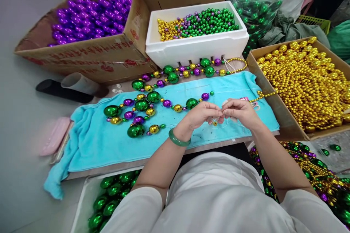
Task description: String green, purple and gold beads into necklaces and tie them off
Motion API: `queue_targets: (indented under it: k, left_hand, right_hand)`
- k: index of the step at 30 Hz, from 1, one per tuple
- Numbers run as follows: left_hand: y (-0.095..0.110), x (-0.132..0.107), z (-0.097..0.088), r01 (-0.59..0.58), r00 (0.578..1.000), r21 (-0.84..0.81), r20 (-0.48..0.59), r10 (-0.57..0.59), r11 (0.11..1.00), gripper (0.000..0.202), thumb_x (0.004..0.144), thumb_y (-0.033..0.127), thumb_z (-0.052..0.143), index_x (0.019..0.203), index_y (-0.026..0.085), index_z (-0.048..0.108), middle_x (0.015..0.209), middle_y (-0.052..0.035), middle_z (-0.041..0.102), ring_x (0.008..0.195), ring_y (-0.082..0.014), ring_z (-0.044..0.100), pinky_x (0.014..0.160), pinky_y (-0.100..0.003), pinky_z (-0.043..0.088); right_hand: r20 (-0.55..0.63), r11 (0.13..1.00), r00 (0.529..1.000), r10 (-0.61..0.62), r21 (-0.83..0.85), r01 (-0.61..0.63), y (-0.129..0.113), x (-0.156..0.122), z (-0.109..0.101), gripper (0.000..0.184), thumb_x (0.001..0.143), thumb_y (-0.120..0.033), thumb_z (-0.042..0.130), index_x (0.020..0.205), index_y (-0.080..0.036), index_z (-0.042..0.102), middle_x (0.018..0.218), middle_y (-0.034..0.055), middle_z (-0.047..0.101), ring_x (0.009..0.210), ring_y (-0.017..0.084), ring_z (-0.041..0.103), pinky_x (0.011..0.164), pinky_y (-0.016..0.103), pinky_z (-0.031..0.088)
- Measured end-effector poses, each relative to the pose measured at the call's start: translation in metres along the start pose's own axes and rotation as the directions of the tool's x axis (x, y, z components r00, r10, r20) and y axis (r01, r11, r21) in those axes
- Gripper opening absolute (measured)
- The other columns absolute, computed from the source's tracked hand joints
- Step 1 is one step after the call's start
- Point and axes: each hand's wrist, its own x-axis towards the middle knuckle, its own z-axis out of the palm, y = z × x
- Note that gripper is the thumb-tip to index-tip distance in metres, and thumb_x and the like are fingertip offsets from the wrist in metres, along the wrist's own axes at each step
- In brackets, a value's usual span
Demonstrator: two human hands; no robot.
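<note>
A person in a white top pinches a thin thread point(218, 119) over a blue towel point(93, 149), the fingertips of the left hand point(205, 113) and right hand point(239, 113) closed together on it and nearly touching. A green bangle point(179, 138) circles the left wrist. Beside the left hand, a strand of green, purple and gold beads point(141, 105) lies looped across the towel. Behind it, a cardboard box point(95, 54) is heaped with shiny purple balls point(93, 18), next to a white foam box point(197, 49) holding small beads, gold at one end, green at the other, purple mixed between. At right, a second carton point(276, 114) brims with gold bead strings point(303, 80) and larger gold balls. Green balls fill a clear plastic bag point(251, 3) at the back and a white container point(82, 204) below the table.
</note>
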Motion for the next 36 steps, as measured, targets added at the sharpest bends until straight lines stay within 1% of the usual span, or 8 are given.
queue_targets:
  k: [5, 11, 16, 21, 24, 28, 33, 36]
  left_hand:
    - [-0.004, 0.005, 0.003, 0.017, 0.998, -0.084, -0.057, -0.022, 0.996, 0.025, 0.064, 0.034, 0.079, 0.073, 0.013, 0.068, 0.058, -0.0036, 0.064, 0.049, -0.0105, 0.057, 0.039, -0.019, 0.031]
    - [-0.006, 0.011, 0.006, -0.003, 0.989, -0.167, -0.149, -0.022, 0.986, 0.028, 0.060, 0.029, 0.081, 0.080, 0.013, 0.071, 0.060, -0.0004, 0.062, 0.044, -0.0046, 0.047, 0.040, -0.019, 0.031]
    - [-0.010, 0.012, 0.006, -0.028, 0.973, -0.100, -0.230, 0.004, 0.995, 0.026, 0.061, 0.031, 0.080, 0.078, 0.013, 0.073, 0.064, -0.0029, 0.063, 0.055, -0.0095, 0.053, 0.044, -0.021, 0.033]
    - [-0.014, 0.014, 0.006, -0.155, 0.911, 0.010, -0.384, 0.147, 0.988, 0.018, 0.063, 0.028, 0.078, 0.071, 0.014, 0.072, 0.068, -0.0039, 0.067, 0.064, -0.0112, 0.056, 0.060, -0.023, 0.040]
    - [-0.014, 0.017, 0.008, -0.236, 0.909, -0.155, -0.386, 0.161, 0.959, 0.014, 0.063, 0.026, 0.077, 0.069, 0.015, 0.071, 0.069, -0.0033, 0.069, 0.073, -0.0128, 0.061, 0.073, -0.025, 0.044]
    - [-0.014, 0.023, 0.016, -0.280, 0.919, -0.394, -0.372, 0.127, 0.875, 0.013, 0.063, 0.026, 0.075, 0.070, 0.017, 0.070, 0.079, -0.0035, 0.071, 0.086, -0.0155, 0.063, 0.077, -0.026, 0.045]
    - [-0.018, 0.029, 0.021, -0.321, 0.837, -0.081, -0.490, 0.243, 0.944, 0.014, 0.063, 0.026, 0.077, 0.071, 0.016, 0.072, 0.074, -0.0016, 0.070, 0.077, -0.0136, 0.061, 0.075, -0.025, 0.044]
    - [-0.017, 0.028, 0.016, -0.181, 0.908, 0.135, -0.358, 0.218, 0.974, 0.017, 0.064, 0.029, 0.078, 0.071, 0.015, 0.073, 0.068, -0.0012, 0.069, 0.066, -0.0121, 0.057, 0.068, -0.024, 0.042]
  right_hand:
    - [-0.110, 0.973, 0.981, -0.162, -0.182, 0.141, 0.002, 0.003, -0.001, 0.018, 0.079, -0.032, 0.068, 0.070, -0.018, 0.063, 0.075, 0.0021, 0.060, 0.072, 0.013, 0.056, 0.065, 0.028, 0.047]
    - [-0.188, 0.944, 0.956, -0.224, -0.285, 0.165, 0.010, 0.003, -0.003, 0.015, 0.082, -0.031, 0.062, 0.073, -0.019, 0.060, 0.077, 0.0018, 0.059, 0.075, 0.014, 0.055, 0.071, 0.031, 0.047]
    - [-0.276, 0.942, 0.927, -0.253, -0.290, 0.170, 0.010, 0.003, -0.006, 0.011, 0.081, -0.027, 0.061, 0.074, -0.019, 0.060, 0.079, 0.0027, 0.060, 0.079, 0.015, 0.056, 0.072, 0.031, 0.047]
    - [-0.351, 0.923, 0.900, -0.259, -0.366, 0.123, 0.008, 0.003, -0.011, 0.014, 0.085, -0.028, 0.057, 0.075, -0.019, 0.058, 0.075, 0.0020, 0.059, 0.072, 0.015, 0.055, 0.066, 0.029, 0.046]
    - [-0.358, 0.829, 0.859, -0.367, -0.544, 0.128, 0.013, 0.003, -0.010, 0.014, 0.087, -0.024, 0.055, 0.073, -0.019, 0.057, 0.075, 0.0022, 0.059, 0.073, 0.016, 0.055, 0.068, 0.030, 0.046]
    - [-0.221, 0.611, 0.840, -0.496, -0.776, 0.157, 0.024, 0.000, 0.002, 0.013, 0.089, -0.019, 0.050, 0.077, -0.020, 0.056, 0.080, 0.0056, 0.059, 0.079, 0.019, 0.056, 0.072, 0.032, 0.047]
    - [-0.036, 0.420, 0.873, -0.486, -0.886, 0.198, 0.025, -0.005, 0.011, 0.016, 0.091, -0.017, 0.045, 0.082, -0.019, 0.058, 0.086, 0.0089, 0.059, 0.086, 0.021, 0.056, 0.076, 0.034, 0.046]
    - [-0.040, 0.515, 0.900, -0.433, -0.830, 0.211, 0.019, -0.003, 0.002, 0.014, 0.089, -0.017, 0.049, 0.079, -0.019, 0.060, 0.085, 0.0073, 0.059, 0.082, 0.020, 0.056, 0.073, 0.032, 0.046]
